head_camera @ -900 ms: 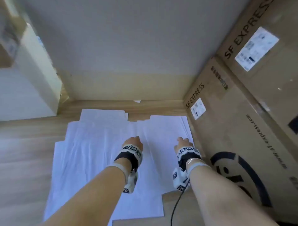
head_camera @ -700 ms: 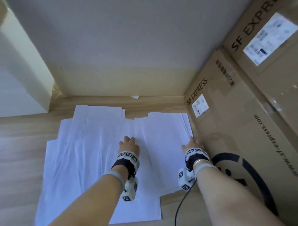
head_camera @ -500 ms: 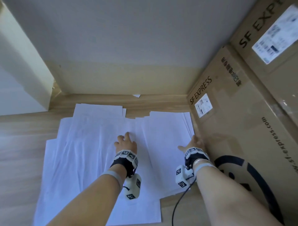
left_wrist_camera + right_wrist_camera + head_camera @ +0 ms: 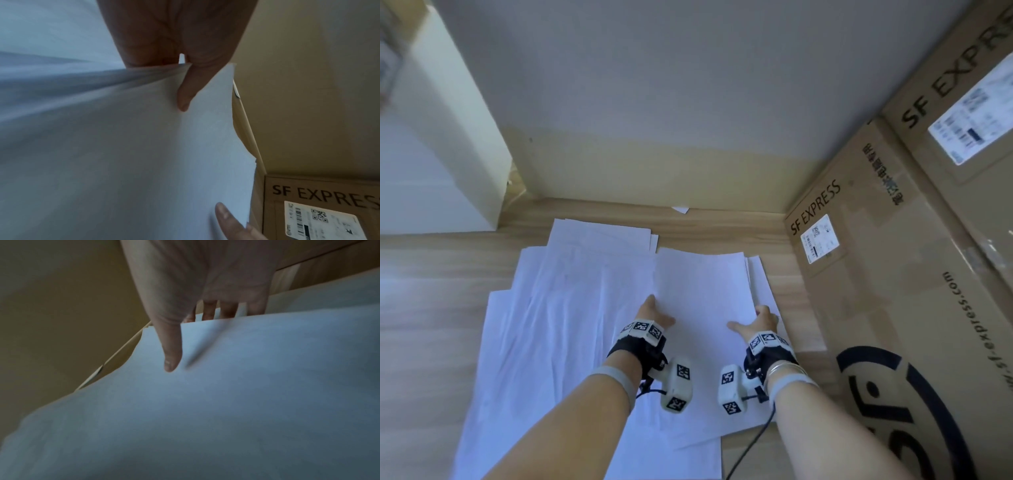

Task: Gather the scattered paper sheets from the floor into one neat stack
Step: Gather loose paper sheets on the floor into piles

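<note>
Several white paper sheets [image 4: 558,329] lie overlapping on the wooden floor. Both hands hold the right-hand sheet [image 4: 702,287] by its side edges. My left hand [image 4: 652,315] pinches its left edge, thumb [image 4: 183,99] on top and fingers hidden underneath. My right hand [image 4: 758,320] pinches the right edge, thumb [image 4: 171,355] on top and fingers [image 4: 209,311] behind the paper. The sheet [image 4: 144,162] bulges slightly between the hands. More sheet edges [image 4: 763,284] stick out beneath it at the right.
Large cardboard boxes [image 4: 893,291] marked SF EXPRESS stand close along the right of the papers. A grey wall with a wooden skirting [image 4: 619,212] closes the far side. A cream cabinet [image 4: 448,137] stands at far left. A small paper scrap [image 4: 680,209] lies by the skirting.
Both hands went from lying on the sheets to pinching the side edges of the right-hand sheet. My right hand came leftward away from the box, and the sheet shifted left with it.
</note>
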A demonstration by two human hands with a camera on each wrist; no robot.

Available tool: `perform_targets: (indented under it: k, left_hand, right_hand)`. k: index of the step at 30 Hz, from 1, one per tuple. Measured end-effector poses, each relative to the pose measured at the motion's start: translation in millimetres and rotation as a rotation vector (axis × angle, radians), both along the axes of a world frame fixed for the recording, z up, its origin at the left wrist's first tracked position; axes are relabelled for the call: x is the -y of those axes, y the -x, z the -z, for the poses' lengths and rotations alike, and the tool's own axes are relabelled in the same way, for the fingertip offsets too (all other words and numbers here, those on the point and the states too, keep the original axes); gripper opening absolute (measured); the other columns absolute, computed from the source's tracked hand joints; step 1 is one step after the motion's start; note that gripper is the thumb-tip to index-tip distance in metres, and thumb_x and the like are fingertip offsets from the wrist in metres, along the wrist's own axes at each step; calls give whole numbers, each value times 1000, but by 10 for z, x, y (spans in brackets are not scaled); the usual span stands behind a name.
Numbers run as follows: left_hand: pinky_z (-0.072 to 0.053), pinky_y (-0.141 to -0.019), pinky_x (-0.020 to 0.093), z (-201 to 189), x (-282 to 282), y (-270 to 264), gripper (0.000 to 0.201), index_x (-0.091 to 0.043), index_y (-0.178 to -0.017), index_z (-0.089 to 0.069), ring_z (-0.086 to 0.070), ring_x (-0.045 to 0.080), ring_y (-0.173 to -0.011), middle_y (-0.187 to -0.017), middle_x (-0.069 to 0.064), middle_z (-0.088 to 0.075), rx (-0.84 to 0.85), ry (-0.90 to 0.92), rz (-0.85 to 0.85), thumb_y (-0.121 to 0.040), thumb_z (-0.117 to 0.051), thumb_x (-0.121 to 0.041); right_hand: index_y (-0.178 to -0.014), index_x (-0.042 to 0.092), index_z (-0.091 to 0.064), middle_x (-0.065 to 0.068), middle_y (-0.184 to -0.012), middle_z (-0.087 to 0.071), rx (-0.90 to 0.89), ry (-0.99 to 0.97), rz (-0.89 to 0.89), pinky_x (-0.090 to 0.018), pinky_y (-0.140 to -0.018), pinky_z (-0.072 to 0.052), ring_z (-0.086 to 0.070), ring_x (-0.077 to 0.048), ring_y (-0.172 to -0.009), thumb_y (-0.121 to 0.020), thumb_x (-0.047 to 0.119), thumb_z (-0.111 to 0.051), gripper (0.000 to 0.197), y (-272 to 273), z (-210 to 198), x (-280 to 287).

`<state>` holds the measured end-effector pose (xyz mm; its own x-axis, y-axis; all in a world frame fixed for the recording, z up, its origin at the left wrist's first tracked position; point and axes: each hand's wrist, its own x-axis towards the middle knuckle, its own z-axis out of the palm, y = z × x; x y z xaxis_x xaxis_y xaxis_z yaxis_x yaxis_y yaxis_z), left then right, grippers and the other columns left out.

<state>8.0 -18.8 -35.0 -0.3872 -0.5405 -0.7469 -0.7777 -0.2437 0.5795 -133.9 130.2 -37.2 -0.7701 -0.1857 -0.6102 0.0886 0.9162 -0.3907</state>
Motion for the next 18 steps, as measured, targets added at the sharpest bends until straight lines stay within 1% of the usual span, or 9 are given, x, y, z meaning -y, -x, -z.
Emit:
perform_targets:
  k: [1, 3, 4, 5, 7, 9, 12, 15, 18]
  left_hand:
    - [-43, -93, 38, -11, -5, -8, 43, -7, -119, -38, -52, 29, -116, -110, 11, -54, -27, -15, -3, -83, -61, -2]
    - [-41, -94, 38, -38, -29, -28, 71, -7, -141, -22, -46, 31, -125, -132, 14, -47, -56, -38, -24, -82, -62, 0]
    - [-40, -97, 39, -40, -32, -44, 76, -8, -144, -19, -44, 31, -129, -138, 15, -43, -58, -33, -39, -82, -63, -1]
    - [-40, -99, 40, -42, -27, -65, 72, -9, -141, -24, -45, 32, -128, -136, 16, -44, -68, -17, -55, -81, -64, -1]
    - [-42, -97, 41, -8, -6, -99, 47, -11, -116, -39, -52, 33, -120, -114, 13, -53, -124, 16, -110, -79, -66, -1]
    - [-44, -98, 41, -31, 0, -131, 42, -13, -106, -43, -56, 33, -116, -106, 11, -56, -223, 6, -180, -76, -66, 5]
    - [-46, -99, 46, -121, 1, -160, 51, -4, -122, -52, -58, 35, -115, -114, 19, -62, -346, -46, -294, -75, -64, 11]
    - [-47, -97, 48, -310, 77, -166, 49, 0, -123, -53, -60, 38, -112, -120, 23, -62, -419, -23, -372, -76, -66, 8]
    - [-47, -94, 39, -596, 222, -142, 49, 2, -125, -52, -59, 36, -114, -126, 23, -60, -512, 55, -388, -78, -66, 5]
  right_hand:
    - [-132, 8, -36, -12, -139, -39, 17, 54, 24, -37, -95, -45, -52, -32, -117, -75, 24, -76, 72, -9, -2, 2]
    - [-137, 10, -31, -13, -139, -46, 56, 109, 48, -38, -99, -43, -52, -31, -120, -76, 20, -75, 75, -33, -10, -5]
    - [-139, 11, -31, -12, -139, -47, 68, 115, 53, -39, -101, -43, -51, -31, -121, -76, 19, -74, 76, -42, -3, -15]
    - [-137, 10, -35, -12, -137, -50, 71, 107, 46, -40, -102, -44, -53, -31, -120, -76, 19, -74, 73, -48, -1, -31]
    - [-126, 7, -50, -13, -125, -61, 58, 102, 34, -39, -97, -48, -59, -30, -109, -77, 20, -72, 56, -41, -3, -66]
    - [-118, 6, -57, -12, -114, -65, 62, 193, 63, -36, -92, -48, -61, -28, -100, -79, 21, -71, 45, -64, -47, -81]
    - [-120, 6, -52, -11, -109, -62, 75, 384, 116, -37, -92, -46, -59, -25, -100, -80, 16, -70, 45, -126, -164, -39]
    - [-116, 1, -56, -14, -103, -63, -29, 450, 117, -34, -85, -47, -61, -34, -105, -82, 0, -62, 34, -133, -310, 73]
    - [-115, -2, -56, -14, -102, -63, -87, 574, 157, -33, -82, -45, -61, -35, -105, -83, -8, -55, 32, -123, -579, 237]
